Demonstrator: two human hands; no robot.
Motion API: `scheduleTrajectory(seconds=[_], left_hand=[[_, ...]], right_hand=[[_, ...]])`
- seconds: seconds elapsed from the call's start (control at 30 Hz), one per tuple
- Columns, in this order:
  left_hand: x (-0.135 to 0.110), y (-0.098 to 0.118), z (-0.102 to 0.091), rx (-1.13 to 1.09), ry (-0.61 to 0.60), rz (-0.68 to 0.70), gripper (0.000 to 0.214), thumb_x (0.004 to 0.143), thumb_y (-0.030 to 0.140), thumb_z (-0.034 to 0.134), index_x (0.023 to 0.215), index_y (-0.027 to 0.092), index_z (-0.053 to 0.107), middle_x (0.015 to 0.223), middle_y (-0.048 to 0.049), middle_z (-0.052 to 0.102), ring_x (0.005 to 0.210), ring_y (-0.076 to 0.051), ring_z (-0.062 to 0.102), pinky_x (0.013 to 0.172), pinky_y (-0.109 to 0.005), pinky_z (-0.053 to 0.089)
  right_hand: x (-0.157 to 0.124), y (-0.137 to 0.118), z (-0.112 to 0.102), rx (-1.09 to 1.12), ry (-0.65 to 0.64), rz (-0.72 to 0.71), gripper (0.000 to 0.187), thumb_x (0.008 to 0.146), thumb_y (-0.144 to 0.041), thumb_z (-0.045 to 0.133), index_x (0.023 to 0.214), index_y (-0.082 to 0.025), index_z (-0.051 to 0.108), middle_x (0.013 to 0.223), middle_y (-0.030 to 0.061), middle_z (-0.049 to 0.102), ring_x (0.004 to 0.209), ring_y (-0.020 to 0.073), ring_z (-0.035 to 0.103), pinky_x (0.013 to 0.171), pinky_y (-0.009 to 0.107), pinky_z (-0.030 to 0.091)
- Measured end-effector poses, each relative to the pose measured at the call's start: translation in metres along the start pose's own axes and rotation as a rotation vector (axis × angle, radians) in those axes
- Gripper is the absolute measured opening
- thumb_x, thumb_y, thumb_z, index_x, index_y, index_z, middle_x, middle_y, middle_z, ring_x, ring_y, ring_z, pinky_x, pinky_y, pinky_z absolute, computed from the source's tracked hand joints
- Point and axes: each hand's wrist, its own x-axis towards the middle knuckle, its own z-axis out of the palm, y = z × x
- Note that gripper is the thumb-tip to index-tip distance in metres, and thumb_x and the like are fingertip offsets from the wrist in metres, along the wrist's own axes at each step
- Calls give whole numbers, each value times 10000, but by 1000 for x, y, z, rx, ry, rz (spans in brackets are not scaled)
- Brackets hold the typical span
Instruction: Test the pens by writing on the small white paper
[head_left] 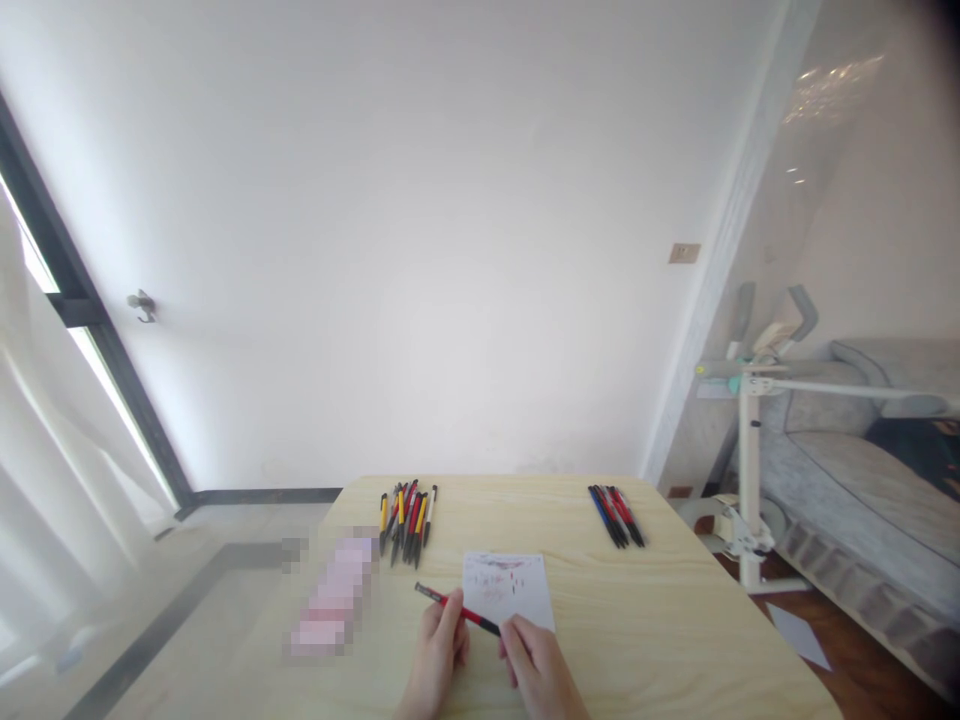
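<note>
My left hand (439,655) and my right hand (536,665) are low in the view over a light wooden table (660,620). Together they hold a red and black pen (456,608) crosswise, fingers pinched on it: the left near its middle, the right at its black end. Just beyond my right hand lies a small white paper (508,587) with red scribbles on it. A bunch of several pens (406,520) with yellow, red and white barrels lies at the far left of the table. A second bunch of blue and red pens (616,514) lies at the far right.
A pink, blurred-out object (334,600) lies on the table's left side. A white wall stands behind the table. A white stand (748,480) and a grey sofa (862,470) are to the right, and a window with curtains is at the left.
</note>
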Motion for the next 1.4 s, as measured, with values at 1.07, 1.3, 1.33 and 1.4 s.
scheduleTrajectory(seconds=[1.07,1.3,1.33,1.4], left_hand=[[-1,1,1,111,36,-1,514,671,651,481,426,222,336,355,82,290,337,-79,318,378,-225,280],[0,1,2,101,29,0,521,659,665,481,426,219,344,349,83,287,334,-77,316,373,-226,272],[0,1,2,99,30,-1,522,656,670,479,429,220,341,350,84,284,333,-76,314,371,-226,268],[-1,2,3,94,30,-5,525,654,675,475,432,220,337,355,85,286,332,-76,315,371,-225,268]], right_hand=[[5,8,0,54,18,24,519,826,-602,280,603,-180,484,438,-52,392,429,108,412,470,209,331],[5,7,0,59,13,24,519,821,-611,276,604,-184,478,434,-54,378,433,113,417,486,212,339],[5,7,-1,53,15,20,517,823,-607,277,603,-184,478,434,-54,379,435,114,419,490,213,340],[6,8,0,41,15,11,517,827,-602,275,603,-184,482,433,-53,378,437,115,421,492,214,340]])
